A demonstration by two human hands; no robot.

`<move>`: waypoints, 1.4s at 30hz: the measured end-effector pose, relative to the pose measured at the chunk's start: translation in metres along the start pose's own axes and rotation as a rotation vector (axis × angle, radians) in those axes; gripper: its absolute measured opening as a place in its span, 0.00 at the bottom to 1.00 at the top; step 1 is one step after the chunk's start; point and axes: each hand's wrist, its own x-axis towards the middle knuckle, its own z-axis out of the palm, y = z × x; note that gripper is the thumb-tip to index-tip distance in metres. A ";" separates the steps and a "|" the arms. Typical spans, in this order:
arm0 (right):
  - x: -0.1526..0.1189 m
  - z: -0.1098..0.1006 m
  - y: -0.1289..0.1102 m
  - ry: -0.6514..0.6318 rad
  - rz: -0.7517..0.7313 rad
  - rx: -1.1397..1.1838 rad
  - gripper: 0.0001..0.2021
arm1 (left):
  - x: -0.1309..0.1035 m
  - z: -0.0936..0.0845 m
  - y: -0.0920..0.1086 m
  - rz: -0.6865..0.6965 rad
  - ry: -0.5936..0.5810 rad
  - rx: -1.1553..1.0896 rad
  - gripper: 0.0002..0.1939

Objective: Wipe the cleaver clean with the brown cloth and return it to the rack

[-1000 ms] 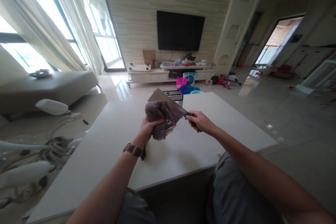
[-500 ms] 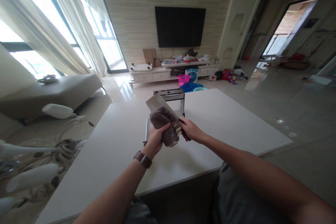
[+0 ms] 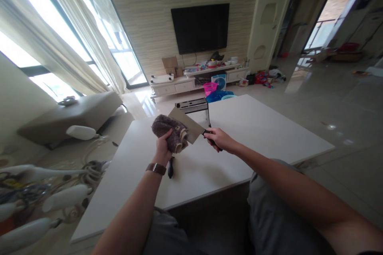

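My right hand (image 3: 219,139) is closed round the black handle of a cleaver (image 3: 191,125), whose wide flat blade points to the left and away from me. My left hand (image 3: 164,145) grips a folded brownish-purple towel (image 3: 167,127), which lies against the blade and covers part of it. Below the towel, a black handle (image 3: 170,168) of another tool rests on the white table (image 3: 239,127); the rest of that tool is hidden. Behind the blade stands a knife block (image 3: 193,105) with a dark slotted top.
Beyond the table are a pink basket (image 3: 210,87) and a low TV cabinet (image 3: 182,87) loaded with household items. To the left, white lamp-like parts (image 3: 68,197) and cables crowd the table's side, with a grey bench (image 3: 80,117) farther back.
My left hand has moved the towel left along the blade, baring more of it near the handle. The black handle on the table has come into sight. The camera view has tilted slightly.
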 end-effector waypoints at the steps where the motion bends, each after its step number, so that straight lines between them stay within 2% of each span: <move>1: -0.002 -0.001 0.000 -0.001 -0.001 -0.008 0.08 | 0.000 -0.004 0.005 0.005 0.001 -0.031 0.13; 4: -0.004 -0.003 0.002 -0.016 -0.003 -0.015 0.08 | 0.000 -0.009 0.013 -0.009 -0.008 -0.086 0.10; 6: -0.003 -0.001 0.004 -0.032 -0.001 -0.015 0.08 | -0.004 -0.005 0.011 -0.031 -0.033 -0.097 0.11; 13: 0.000 0.013 0.017 -0.161 0.028 -0.158 0.08 | -0.015 0.015 -0.017 -0.136 -0.100 -0.134 0.14; 17: 0.002 0.014 0.022 -0.195 0.032 -0.215 0.09 | -0.009 0.010 -0.020 -0.106 -0.039 -0.118 0.15; 21: 0.000 0.016 0.019 -0.208 0.062 -0.224 0.08 | -0.006 0.005 -0.019 -0.083 -0.038 -0.110 0.16; 42: -0.003 0.014 0.016 -0.243 0.101 -0.298 0.07 | -0.012 0.009 -0.020 -0.126 -0.055 -0.088 0.13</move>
